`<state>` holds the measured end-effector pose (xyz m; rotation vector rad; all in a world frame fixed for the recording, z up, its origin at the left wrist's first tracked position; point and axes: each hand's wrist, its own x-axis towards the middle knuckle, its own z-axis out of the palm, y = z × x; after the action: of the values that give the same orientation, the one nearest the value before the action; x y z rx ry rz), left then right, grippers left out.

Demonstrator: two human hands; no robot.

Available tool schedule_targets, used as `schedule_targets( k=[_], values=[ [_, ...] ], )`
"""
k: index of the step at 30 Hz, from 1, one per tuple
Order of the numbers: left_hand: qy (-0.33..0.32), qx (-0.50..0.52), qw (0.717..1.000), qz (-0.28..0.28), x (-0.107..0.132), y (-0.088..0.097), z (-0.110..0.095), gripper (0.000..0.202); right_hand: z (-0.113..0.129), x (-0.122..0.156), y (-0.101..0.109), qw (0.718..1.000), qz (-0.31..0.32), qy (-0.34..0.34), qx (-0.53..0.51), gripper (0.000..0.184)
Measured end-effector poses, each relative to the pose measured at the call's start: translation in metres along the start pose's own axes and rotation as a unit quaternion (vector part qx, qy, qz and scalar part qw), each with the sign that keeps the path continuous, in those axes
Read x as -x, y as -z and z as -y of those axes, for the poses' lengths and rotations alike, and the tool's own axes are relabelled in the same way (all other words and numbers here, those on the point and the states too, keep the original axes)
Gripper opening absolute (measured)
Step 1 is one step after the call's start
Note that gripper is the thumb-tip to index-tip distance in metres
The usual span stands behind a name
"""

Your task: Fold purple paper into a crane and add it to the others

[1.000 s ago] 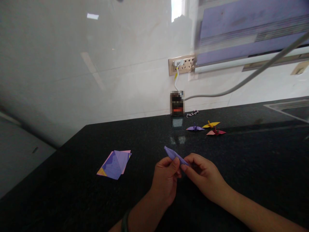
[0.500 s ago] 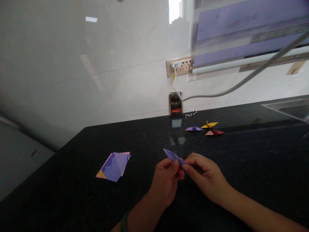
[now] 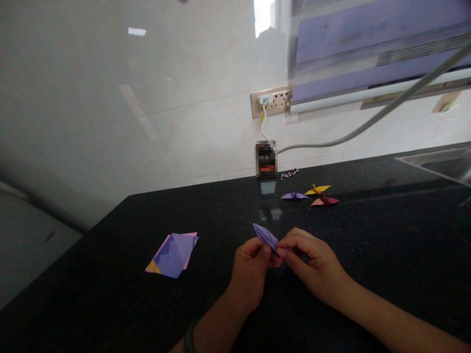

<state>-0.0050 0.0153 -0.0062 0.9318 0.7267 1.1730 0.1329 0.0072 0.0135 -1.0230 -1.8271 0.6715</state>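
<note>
Our left hand (image 3: pixel 250 274) and right hand (image 3: pixel 312 264) meet fingertip to fingertip, both pinched shut on a folded purple paper (image 3: pixel 265 236) (its point juts up and left) just above the black counter (image 3: pixel 110 304). Left lies a stack of paper sheets (image 3: pixel 172 254); farther back, three paper cranes (image 3: pixel 311 195).

Purple folded paper (image 3: pixel 265 235); speckled black counter (image 3: pixel 368 235); yellow crane (image 3: pixel 317 189).
</note>
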Motion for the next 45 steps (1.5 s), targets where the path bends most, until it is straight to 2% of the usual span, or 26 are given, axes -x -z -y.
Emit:
schedule_targets(
  k=[5,13,21,31,40,45],
  values=[
    [0.002,-0.014,1.0,0.004,-0.001,0.002,0.0,0.015,0.0,0.0,-0.001,0.999,-0.002,-0.044,-0.02,0.014],
    [-0.019,-0.024,0.999,0.034,-0.003,0.006,0.002,0.012,-0.004,0.0,-0.005,0.998,-0.012,-0.064,-0.028,0.007],
    [-0.021,-0.068,0.997,0.007,0.0,0.004,0.002,0.015,-0.003,0.001,-0.005,0.992,0.009,-0.107,-0.074,0.007],
    [-0.035,-0.106,0.994,-0.001,0.0,0.003,0.0,0.017,0.0,-0.001,-0.003,0.996,0.036,-0.085,-0.011,0.012],
    [-0.046,-0.144,0.988,-0.029,0.002,0.003,0.001,0.016,0.004,0.005,-0.009,0.997,0.029,-0.062,0.019,0.014],
    [-0.04,-0.113,0.992,-0.029,0.001,0.001,0.002,0.015,0.003,0.006,-0.01,0.998,0.03,-0.051,0.021,0.014]
  ],
)
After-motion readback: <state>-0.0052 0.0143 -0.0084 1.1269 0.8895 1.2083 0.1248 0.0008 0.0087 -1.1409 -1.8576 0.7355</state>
